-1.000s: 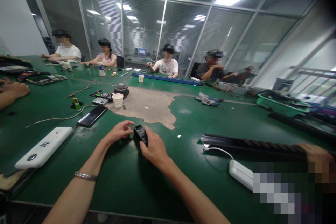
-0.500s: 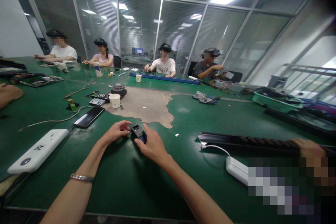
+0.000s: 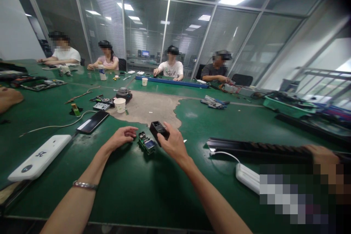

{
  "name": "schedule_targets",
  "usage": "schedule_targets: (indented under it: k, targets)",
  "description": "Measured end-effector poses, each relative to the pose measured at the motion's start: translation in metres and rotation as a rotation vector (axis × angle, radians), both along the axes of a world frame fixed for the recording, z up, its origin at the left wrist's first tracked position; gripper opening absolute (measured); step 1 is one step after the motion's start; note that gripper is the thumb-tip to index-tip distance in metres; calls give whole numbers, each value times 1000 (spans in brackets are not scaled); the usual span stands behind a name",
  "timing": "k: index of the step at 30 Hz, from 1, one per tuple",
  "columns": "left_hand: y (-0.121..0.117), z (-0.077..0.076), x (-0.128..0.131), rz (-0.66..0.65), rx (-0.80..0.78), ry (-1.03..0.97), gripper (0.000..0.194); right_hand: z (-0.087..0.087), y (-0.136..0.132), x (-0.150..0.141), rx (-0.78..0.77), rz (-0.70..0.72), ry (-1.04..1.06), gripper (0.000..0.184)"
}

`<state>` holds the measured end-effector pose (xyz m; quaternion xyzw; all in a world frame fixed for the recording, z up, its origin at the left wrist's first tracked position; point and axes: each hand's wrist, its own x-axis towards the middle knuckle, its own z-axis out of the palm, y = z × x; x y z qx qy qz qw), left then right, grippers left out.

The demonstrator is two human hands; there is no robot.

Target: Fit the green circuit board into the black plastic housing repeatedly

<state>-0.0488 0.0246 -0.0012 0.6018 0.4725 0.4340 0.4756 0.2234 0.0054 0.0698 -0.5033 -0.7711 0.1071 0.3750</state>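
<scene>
Head view: our right hand [image 3: 174, 142] grips the black casing [image 3: 156, 128]; our empty left hand [image 3: 124, 137] should steady the circuit board [image 3: 146, 143].

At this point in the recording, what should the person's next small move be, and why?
Probably to lower the black case onto the table, to the right of the circuit board. The right hand grips the case, while the board lies separate on the table between the hands. The left hand holds nothing, so setting the case down would free both.
</scene>
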Motion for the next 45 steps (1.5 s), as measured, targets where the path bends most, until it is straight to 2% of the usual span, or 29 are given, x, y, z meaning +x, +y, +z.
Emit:
schedule_targets:
  k: [4,8,12,17,21,25,29,37,42,45]
  targets:
    - [-1,3,1,72,30,53,51,-24,1,19,-76,-36,-68,52]
    - [-1,1,2,93,38,79,42,-45,-4,24,-71,-34,-91,57]
    - [-1,0,2,97,38,117,39,-56,-6,24,-44,-20,-75,63]
    - [0,1,2,75,34,111,39,-65,-4,24,-42,8,-69,59]
    - [0,3,3,84,24,105,39,-59,-3,22,-57,-10,14,55]
    - [-2,5,4,80,35,105,38,-37,-4,12,-24,16,125,51]
    - [-1,5,4,77,46,101,37,-19,-4,-7,2,88,126,51]
    - [-1,2,4,80,46,47,38,-24,-8,-44,15,185,-59,50]
    - [-3,5,5,63,37,12,36,-23,-12,-49,-5,198,-195,49]
    - [-1,2,3,73,34,49,37,-29,-16,-48,-32,184,-254,50]
